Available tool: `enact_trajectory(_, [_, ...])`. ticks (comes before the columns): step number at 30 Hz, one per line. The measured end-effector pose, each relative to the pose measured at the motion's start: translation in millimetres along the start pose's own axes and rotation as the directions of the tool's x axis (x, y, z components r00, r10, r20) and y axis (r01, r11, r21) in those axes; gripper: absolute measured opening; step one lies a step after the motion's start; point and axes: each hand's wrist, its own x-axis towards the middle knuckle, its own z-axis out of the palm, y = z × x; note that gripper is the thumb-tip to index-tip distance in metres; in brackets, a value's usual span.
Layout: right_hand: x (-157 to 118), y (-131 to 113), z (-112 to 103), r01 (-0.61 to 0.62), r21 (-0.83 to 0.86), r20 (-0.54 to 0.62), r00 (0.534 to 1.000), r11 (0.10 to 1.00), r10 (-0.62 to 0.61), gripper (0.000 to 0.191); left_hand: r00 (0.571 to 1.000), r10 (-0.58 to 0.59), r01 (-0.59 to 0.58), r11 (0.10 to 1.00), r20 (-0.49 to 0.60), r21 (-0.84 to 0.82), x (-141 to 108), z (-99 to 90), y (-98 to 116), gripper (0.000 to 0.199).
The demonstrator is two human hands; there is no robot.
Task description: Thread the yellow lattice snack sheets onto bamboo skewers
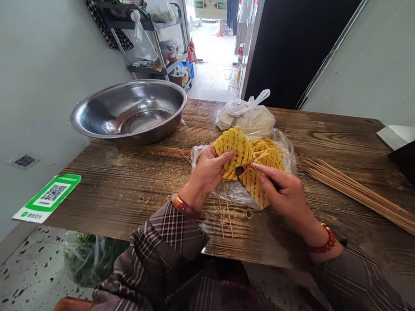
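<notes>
My left hand (209,170) holds up a yellow, slit slab of food (235,146), its thumb on the front face. Two thin sticks (224,209) point down from below this slab. Close to its lower right edge, my right hand (281,188) is closed, thumb and forefinger pinching something thin, apparently a stick. A small dark thing (239,171) shows between the hands; I cannot make out what it is. More yellow slabs (270,152) lie behind my right fingers on a clear plastic bag (287,143).
A large steel basin (146,124) stands at the table's back left. Behind the slabs sits a tied plastic bag (249,115). Many wooden sticks (371,197) lie at the right. A green QR card (49,196) is at the left edge, a black box (410,171) at the right.
</notes>
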Motion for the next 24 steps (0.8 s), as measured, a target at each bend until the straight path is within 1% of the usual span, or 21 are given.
enact_trajectory(3, [0.5,-0.7,-0.5,-0.015,-0.011,-0.008,1.0,1.0,0.015,0.033,1.0,0.013,-0.013,1.0,0.003,0.01,-0.8,0.1,-1.0,0.038])
enact_trajectory(8, [0.0,0.1,-0.1,-0.004,-0.009,0.006,1.0,1.0,0.004,0.032,1.0,0.027,-0.027,0.999,0.007,0.031,-1.4,0.1,-0.6,0.038])
enact_trajectory(17, [-3.1,6.4,3.0,0.019,0.033,0.07,0.997,0.999,-0.021,0.035,0.998,-0.008,0.003,0.996,-0.065,-0.087,2.2,-2.1,3.6,0.035])
enact_trajectory(21, [-3.3,5.4,3.3,0.007,0.016,0.094,0.996,1.0,-0.008,0.036,0.998,-0.021,0.016,0.996,-0.059,-0.084,2.5,-2.1,3.6,0.035])
enact_trajectory(24, [-3.0,4.4,3.8,0.029,0.02,0.094,0.995,0.999,-0.03,0.036,0.999,-0.023,0.02,0.997,-0.038,-0.071,1.5,-0.8,3.4,0.037])
